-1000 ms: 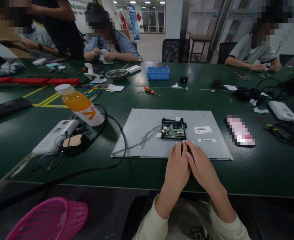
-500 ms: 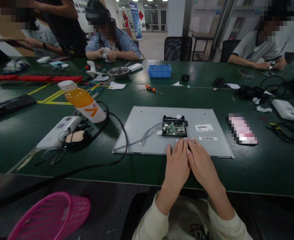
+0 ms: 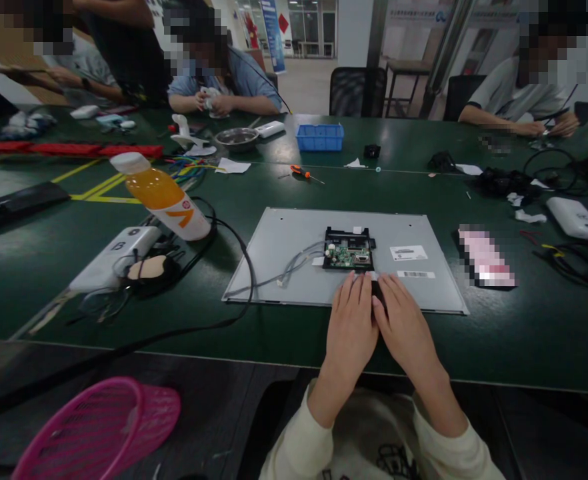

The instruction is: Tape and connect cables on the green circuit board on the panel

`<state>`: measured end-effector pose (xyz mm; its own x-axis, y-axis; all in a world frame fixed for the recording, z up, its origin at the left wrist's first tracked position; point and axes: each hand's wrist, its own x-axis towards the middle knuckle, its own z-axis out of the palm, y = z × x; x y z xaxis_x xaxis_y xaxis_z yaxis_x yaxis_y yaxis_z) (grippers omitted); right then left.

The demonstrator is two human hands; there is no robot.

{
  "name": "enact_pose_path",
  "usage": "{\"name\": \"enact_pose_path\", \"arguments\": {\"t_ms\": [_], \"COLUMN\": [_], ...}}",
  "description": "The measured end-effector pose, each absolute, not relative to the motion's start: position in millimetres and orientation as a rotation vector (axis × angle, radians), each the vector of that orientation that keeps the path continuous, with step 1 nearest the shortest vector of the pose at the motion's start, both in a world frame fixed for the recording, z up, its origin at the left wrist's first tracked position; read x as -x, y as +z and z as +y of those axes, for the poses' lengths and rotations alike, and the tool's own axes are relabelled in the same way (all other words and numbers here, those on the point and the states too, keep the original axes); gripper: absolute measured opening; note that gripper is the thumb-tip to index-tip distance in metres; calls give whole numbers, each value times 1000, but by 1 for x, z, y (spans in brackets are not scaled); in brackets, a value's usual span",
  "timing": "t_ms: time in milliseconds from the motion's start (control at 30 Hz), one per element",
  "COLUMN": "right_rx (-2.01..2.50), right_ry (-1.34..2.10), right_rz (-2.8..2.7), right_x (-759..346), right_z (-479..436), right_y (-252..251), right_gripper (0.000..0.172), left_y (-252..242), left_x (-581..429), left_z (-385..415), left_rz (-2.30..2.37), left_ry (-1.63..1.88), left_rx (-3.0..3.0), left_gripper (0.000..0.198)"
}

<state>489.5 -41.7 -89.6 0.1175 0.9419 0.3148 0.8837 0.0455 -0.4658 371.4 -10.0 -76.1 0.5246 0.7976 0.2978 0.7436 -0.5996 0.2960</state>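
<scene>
A grey metal panel [image 3: 297, 230] lies flat on the table, probably the back of a display. At its middle, a black bracket holds a green circuit board [image 3: 350, 255], with grey cables [image 3: 297, 263] running left. My left hand [image 3: 353, 320] rests at the panel's near edge, fingers stretched forward and lying flat. Beside it, my right hand [image 3: 407, 323] lies the same way, its thumb close to the left hand. Between the fingertips shows a small dark piece [image 3: 377, 291], mostly covered; its kind is hidden.
An orange drink bottle [image 3: 167, 200] leans over a white power bank [image 3: 117, 259] and black cable at left. A phone [image 3: 487, 259] lies right of the panel. Beyond are an orange screwdriver [image 3: 301, 172] and blue basket [image 3: 320, 137]. A pink basket [image 3: 139, 427] stands below the table edge. Other people sit opposite.
My hands have parted slightly at the fingertips, so more of the dark piece between them shows. The panel stays in place; the view has shifted a little.
</scene>
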Motion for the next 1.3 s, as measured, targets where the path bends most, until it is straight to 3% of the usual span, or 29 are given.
{"name": "enact_pose_path", "arguments": {"t_ms": [633,1033,1300], "right_rx": [1829,1748,1746], "right_ry": [126,135,233], "right_rz": [-1650,-1553,-1698], "right_x": [-491,-500,-529], "right_z": [-44,-41,-22], "right_y": [-88,-77,-68], "right_gripper": [48,45,55], "left_y": [-74,-65,-65], "left_x": [-369,-365,-364], "left_z": [-9,-9,-9], "left_rz": [1272,1297,1338], "left_ry": [662,874,933], "left_rx": [-2542,-2336,-2248], "left_gripper": [49,51,51]}}
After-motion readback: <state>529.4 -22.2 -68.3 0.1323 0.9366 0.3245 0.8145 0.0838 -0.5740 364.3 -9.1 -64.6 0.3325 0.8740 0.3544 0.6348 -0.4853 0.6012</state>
